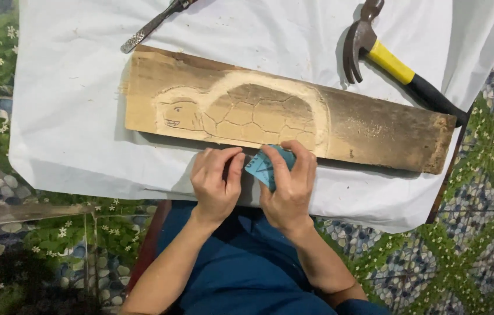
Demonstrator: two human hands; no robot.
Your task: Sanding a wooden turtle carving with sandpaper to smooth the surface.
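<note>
Head view: left hand (216, 184) and right hand (289, 185), fingers curled, pinch a small folded blue sandpaper sheet (267, 165) just below the near edge of the long turtle-carved wooden plank (282, 114), lying left-to-right; the right hand grips more.

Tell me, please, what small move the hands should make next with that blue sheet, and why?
Probably lift the folded blue sandpaper onto the turtle carving and rub its outline. Both the left hand and the right hand pinch the sheet just below the wooden plank, and pale dust rings the shell, so smoothing seems under way.
</note>
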